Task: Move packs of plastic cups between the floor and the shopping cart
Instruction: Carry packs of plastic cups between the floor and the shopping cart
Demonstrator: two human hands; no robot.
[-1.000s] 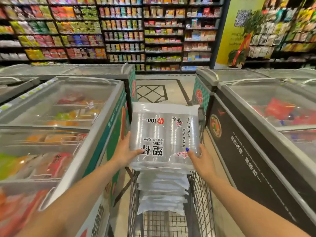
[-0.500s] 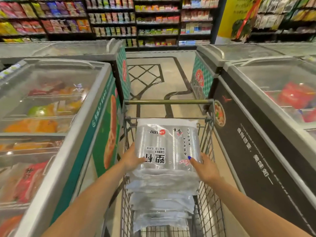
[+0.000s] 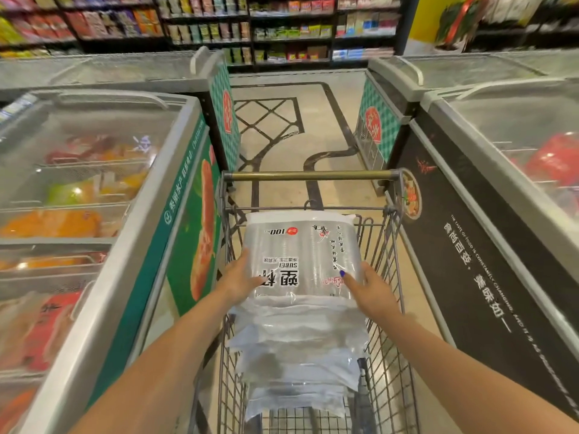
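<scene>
A clear pack of plastic cups [image 3: 302,245] with black print lies on top of a stack of like packs [image 3: 300,355] inside the wire shopping cart [image 3: 385,245]. My left hand [image 3: 239,277] grips the top pack's left near edge, thumb over the top. My right hand [image 3: 368,288] grips its right near edge, thumb lying on the film. The pack looks level and appears to rest on the stack. The cart's brass handle bar [image 3: 310,175] lies at the far end.
Glass-topped chest freezers flank the cart: a green-sided one [image 3: 175,214] close on the left, a black-sided one [image 3: 470,245] on the right. Patterned floor [image 3: 282,120] runs ahead to stocked shelves [image 3: 282,26]. The aisle is narrow.
Both hands have lowered the top pack from chest height down into the cart onto the stack. The view has tipped downward.
</scene>
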